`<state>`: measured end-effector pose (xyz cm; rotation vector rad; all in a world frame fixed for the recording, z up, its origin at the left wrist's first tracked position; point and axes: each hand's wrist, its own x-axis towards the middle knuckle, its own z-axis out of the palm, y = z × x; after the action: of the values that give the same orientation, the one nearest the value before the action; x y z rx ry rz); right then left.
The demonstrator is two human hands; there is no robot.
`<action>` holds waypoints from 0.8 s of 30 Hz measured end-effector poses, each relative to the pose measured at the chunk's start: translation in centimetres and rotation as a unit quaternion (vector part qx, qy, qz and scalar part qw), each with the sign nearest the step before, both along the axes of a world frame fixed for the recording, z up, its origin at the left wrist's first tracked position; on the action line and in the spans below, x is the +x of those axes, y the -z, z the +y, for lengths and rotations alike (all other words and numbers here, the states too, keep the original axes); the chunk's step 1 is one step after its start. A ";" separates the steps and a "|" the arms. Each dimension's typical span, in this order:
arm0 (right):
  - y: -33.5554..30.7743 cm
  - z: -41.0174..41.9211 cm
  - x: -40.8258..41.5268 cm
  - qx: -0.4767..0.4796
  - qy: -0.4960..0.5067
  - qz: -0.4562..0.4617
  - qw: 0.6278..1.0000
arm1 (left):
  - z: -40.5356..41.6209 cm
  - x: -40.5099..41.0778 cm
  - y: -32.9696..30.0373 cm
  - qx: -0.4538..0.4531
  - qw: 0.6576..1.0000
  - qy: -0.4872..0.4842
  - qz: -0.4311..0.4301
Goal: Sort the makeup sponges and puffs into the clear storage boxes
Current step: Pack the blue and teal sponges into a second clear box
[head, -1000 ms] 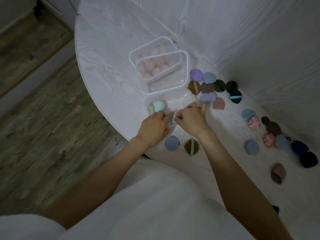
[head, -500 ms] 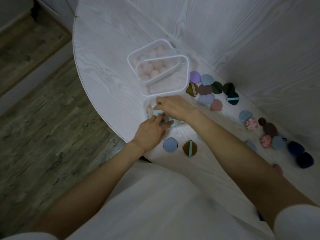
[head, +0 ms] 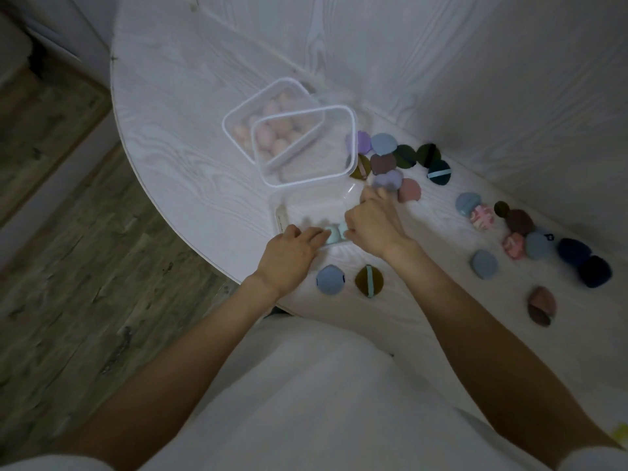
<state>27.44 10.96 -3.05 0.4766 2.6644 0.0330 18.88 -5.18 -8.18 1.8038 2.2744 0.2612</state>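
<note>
A clear box at the back holds several pink sponges. A second clear box leans partly over it. A low clear box lies nearer me with two teal sponges at its near edge. My left hand lies on that edge, its fingers stretched out and touching a teal sponge. My right hand is blurred, just right of the teal sponges, with its fingertips close to a lavender puff. I cannot make out whether it holds anything.
Several puffs lie loose on the white round table: a blue puff and an olive puff near my wrists, a cluster behind the lavender one, more to the right up to two navy puffs. A white wall stands behind. The table edge curves on the left.
My right hand reached left over the low box, then drew back right toward the lavender puff. The teal sponges now lie between my hands. My left hand stayed at the box edge.
</note>
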 end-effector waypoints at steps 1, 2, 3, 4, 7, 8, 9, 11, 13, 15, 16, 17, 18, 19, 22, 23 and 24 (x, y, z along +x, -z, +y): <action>0.0 0.0 0.1 -0.013 0.013 0.004 1.000 | 0.2 -0.2 -0.1 0.000 1.000 0.002 -0.005; -0.1 -0.1 0.2 -0.024 0.025 0.012 0.999 | 0.4 -0.5 -0.1 0.001 1.000 0.004 -0.017; 0.0 -0.1 0.2 -0.033 0.038 0.021 0.999 | 0.6 -0.8 -0.2 -0.002 1.000 0.002 -0.029; 0.1 -0.2 0.4 -0.038 0.050 0.030 0.998 | 0.8 -0.9 -0.3 -0.009 0.999 0.002 -0.031; 0.5 -0.9 0.8 -0.021 0.077 0.085 0.993 | 1.6 -0.7 -0.6 -0.061 0.998 0.005 -0.002; 0.7 -1.1 1.1 -0.011 0.088 0.110 0.990 | 1.9 -0.5 -0.6 -0.074 0.997 0.004 0.011; 1.0 -1.3 1.4 -0.006 0.097 0.129 0.987 | 2.2 -0.2 -0.6 -0.084 0.996 0.002 0.020; 1.5 -1.5 2.4 -0.017 0.112 0.155 0.981 | 2.5 0.0 -0.7 -0.103 0.994 0.001 0.035; 1.9 -1.7 3.5 -0.037 0.124 0.185 0.974 | 2.7 0.2 -0.6 -0.113 0.993 0.002 0.044; 2.2 -2.1 4.8 -0.056 0.136 0.236 0.961 | 2.6 0.3 -0.3 -0.100 0.994 -0.004 0.038; 2.4 -2.1 5.6 -0.068 0.152 0.270 0.948 | 2.7 0.4 -0.1 -0.086 0.996 -0.005 0.033; 2.6 -2.1 6.4 -0.079 0.170 0.300 0.935 | 2.7 0.5 0.0 -0.078 0.996 -0.005 0.035; 2.7 -2.1 7.2 -0.087 0.189 0.320 0.925 | 2.9 0.7 0.1 -0.074 0.996 0.000 0.044; 2.9 -1.9 8.1 -0.092 0.205 0.327 0.918 | 3.1 0.9 0.2 -0.072 0.996 0.011 0.058; 3.2 -1.3 9.6 -0.117 0.225 0.314 0.915 | 3.7 1.3 0.3 -0.062 0.994 0.023 0.091; 3.3 -1.1 9.8 -0.128 0.224 0.308 0.916 | 3.9 1.3 0.3 -0.060 0.994 0.020 0.093; 3.3 -0.9 9.8 -0.135 0.219 0.305 0.917 | 4.1 1.4 0.3 -0.058 0.994 0.013 0.091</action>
<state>37.23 10.04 -6.33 1.1264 2.9970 -0.7191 20.32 -1.13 -8.47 1.8650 2.3285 -0.0411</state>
